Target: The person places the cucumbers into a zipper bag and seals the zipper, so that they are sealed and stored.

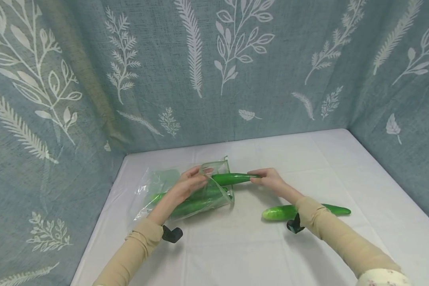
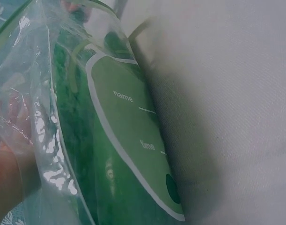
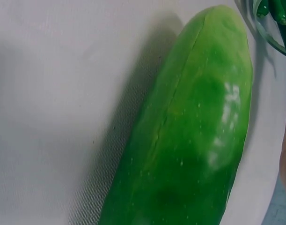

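A clear zip bag (image 1: 153, 174) with green trim lies on the left of the table, its mouth spread toward the right. Inside it are green cucumbers (image 1: 196, 204); the left wrist view shows a printed label (image 2: 128, 117) over them. My left hand (image 1: 189, 184) holds the bag near its upper mouth edge, fingers partly behind the plastic. The thumb and fingers of my right hand (image 1: 269, 180) pinch the thin right end of another cucumber (image 1: 236, 178), whose left part is within the bag mouth. One more cucumber (image 3: 189, 126) lies on the table beneath my right forearm.
A white cloth covers the table (image 1: 236, 254). Blue-green curtains (image 1: 207, 111) with white leaf prints stand at the back and both sides. A dark wrist camera mount (image 1: 172, 234) hangs below the left forearm, another (image 1: 295, 225) below the right, close to the loose cucumber.
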Demonstrator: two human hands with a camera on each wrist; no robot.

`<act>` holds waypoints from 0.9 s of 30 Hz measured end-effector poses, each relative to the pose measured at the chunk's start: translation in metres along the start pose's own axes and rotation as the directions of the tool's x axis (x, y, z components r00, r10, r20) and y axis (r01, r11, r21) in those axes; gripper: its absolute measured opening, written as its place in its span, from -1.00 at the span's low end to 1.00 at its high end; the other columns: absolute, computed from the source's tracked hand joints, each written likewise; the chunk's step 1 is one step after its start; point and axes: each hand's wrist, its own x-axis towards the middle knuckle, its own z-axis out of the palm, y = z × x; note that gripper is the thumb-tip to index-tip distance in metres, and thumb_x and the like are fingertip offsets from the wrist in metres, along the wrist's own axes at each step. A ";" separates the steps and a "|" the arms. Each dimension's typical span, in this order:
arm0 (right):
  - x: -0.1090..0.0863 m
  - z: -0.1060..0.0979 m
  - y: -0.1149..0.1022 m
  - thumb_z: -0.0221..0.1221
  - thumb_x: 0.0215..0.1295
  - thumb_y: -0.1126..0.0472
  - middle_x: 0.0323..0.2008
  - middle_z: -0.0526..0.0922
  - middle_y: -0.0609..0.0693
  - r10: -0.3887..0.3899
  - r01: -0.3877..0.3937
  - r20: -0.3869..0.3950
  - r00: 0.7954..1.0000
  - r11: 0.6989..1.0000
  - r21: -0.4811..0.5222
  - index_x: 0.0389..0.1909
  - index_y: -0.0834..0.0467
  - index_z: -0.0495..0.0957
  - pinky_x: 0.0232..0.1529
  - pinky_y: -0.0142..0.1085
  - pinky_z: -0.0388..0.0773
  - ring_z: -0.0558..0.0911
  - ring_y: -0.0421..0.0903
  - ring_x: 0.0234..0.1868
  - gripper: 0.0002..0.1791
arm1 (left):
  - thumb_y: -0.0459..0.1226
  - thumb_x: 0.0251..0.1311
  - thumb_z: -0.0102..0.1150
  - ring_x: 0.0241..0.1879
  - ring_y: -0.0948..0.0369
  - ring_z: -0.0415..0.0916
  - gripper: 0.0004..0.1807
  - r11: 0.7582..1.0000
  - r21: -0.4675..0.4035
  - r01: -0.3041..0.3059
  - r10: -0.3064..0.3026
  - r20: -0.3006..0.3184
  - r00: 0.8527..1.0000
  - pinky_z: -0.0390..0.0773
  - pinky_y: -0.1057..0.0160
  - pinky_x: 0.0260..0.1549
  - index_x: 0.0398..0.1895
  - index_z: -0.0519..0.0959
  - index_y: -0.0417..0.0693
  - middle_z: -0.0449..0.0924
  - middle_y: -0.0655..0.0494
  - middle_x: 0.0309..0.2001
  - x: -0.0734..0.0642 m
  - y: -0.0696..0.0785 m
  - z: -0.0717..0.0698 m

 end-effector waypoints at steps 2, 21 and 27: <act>0.001 0.002 0.000 0.20 0.25 0.20 0.12 0.57 0.23 0.000 0.000 0.008 1.000 1.000 0.005 0.13 0.22 0.52 -0.09 -0.25 0.56 0.56 0.03 0.00 -0.58 | -0.41 0.29 -0.01 0.30 0.11 0.33 -0.20 1.000 0.002 -0.012 0.012 0.006 1.000 0.43 0.26 0.23 0.49 -0.17 -0.20 0.12 -0.17 0.42 0.000 0.000 0.000; 0.002 0.031 -0.016 0.21 0.20 0.32 0.12 0.57 0.24 -0.020 0.012 0.079 0.997 0.994 0.109 0.12 0.26 0.51 0.03 -0.18 0.60 0.60 0.06 0.05 -0.57 | -0.42 0.30 -0.05 0.03 0.33 0.51 -0.22 1.000 0.004 -0.026 0.026 0.015 1.000 0.46 0.32 0.18 0.49 -0.20 -0.22 0.04 -0.28 0.43 -0.001 0.000 -0.001; 0.005 0.041 -0.018 0.20 0.20 0.33 0.14 0.56 0.20 -0.036 0.028 0.102 0.994 0.996 0.083 0.13 0.21 0.52 0.13 -0.13 0.54 0.54 0.11 0.16 -0.56 | -0.45 0.29 -0.04 -0.09 0.46 0.50 -0.21 1.000 -0.015 -0.017 0.017 0.009 1.000 0.51 0.41 0.08 0.49 -0.19 -0.23 0.15 -0.19 0.38 -0.001 0.001 -0.001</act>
